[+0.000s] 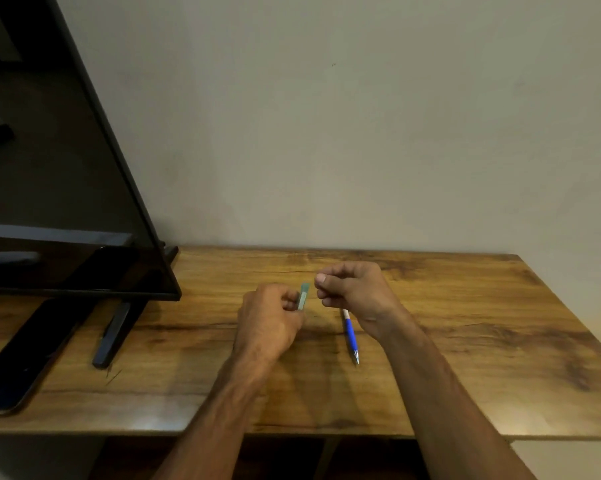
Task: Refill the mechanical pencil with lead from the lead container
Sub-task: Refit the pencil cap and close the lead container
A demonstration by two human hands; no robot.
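Note:
My left hand (269, 320) grips a slim pale green lead container (303, 296) above the wooden table (465, 323), its top end pointing away from me. My right hand (354, 289) hovers just right of the container's top with fingers curled and thumb against forefinger; I cannot make out anything between them. The blue mechanical pencil (351, 336) lies on the table under my right wrist, its metal tip toward me and its white end partly hidden by the hand.
A black monitor (67, 202) stands at the left, its foot (114, 336) reaching toward the front edge. A dark phone (25, 355) lies flat at the front left. The wall runs along the table's far edge.

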